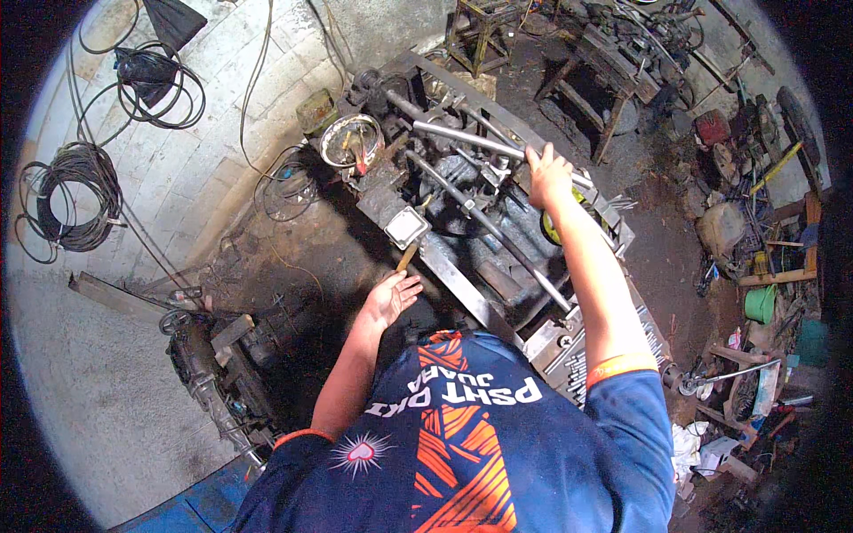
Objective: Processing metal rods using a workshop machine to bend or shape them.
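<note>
My right hand (549,179) is closed round a long bright metal bar (466,137), which slants over the greasy machine (489,213). My left hand (391,299) is palm up with its fingers stretched out. Just beyond its fingertips is a short brown handle (407,258), and I cannot tell whether they touch. The handle's upper end meets a square, white-topped thing (407,226) at the machine's near left corner. A second metal rod (484,218) runs across the machine below the bar. Partly hidden by my right wrist is something yellow-green and round (551,228).
A white-rimmed bucket (352,142) with tools in it stands at the machine's far left. Coiled black hose (71,197) hangs on the left wall. A metal mechanism (200,355) stands at lower left. On the right are a green bucket (760,305), scrap parts and a workbench (609,67).
</note>
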`<state>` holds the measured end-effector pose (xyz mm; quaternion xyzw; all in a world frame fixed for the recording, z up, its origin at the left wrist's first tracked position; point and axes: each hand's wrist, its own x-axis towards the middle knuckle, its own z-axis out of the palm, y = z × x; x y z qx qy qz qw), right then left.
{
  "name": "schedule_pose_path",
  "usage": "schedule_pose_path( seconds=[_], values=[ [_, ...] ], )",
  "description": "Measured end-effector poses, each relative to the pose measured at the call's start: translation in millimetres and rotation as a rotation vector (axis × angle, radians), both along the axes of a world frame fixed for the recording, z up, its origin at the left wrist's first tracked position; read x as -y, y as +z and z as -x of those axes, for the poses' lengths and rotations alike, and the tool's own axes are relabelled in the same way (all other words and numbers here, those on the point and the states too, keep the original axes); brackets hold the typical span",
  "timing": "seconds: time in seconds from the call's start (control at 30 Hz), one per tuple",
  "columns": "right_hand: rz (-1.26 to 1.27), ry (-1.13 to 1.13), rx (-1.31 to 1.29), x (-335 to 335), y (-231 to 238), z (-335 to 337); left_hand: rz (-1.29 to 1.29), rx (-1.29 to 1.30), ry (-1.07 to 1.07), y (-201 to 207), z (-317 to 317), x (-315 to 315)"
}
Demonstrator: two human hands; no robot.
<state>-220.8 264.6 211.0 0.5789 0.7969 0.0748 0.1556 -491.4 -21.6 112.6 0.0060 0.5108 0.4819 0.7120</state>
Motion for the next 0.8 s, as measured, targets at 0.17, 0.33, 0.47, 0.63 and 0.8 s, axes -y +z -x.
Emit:
schedule_pose_path(
  seconds=[0.17, 0.33, 0.47, 0.63, 0.8],
  values=[
    [0.005, -0.002, -0.013, 0, 1, 2, -0.017, 0.069, 0.016, -4, 1, 0],
    [-0.009, -0.007, -0.016, 1, -2, 2, 0.007, 0.027, -0.001, -5, 1, -2],
    [-0.011, -0.008, -0.022, 2, -4, 1, 0.021, 0.005, -0.02, 1, -2, -3],
    [-0.015, -0.004, -0.03, 3, -3, -1, 0.02, -0.006, -0.019, 3, -3, -2],
    [-0.022, 0.008, -0.028, 1, -4, -2, 0.024, -0.02, -0.008, 7, -4, -3]
  ],
)
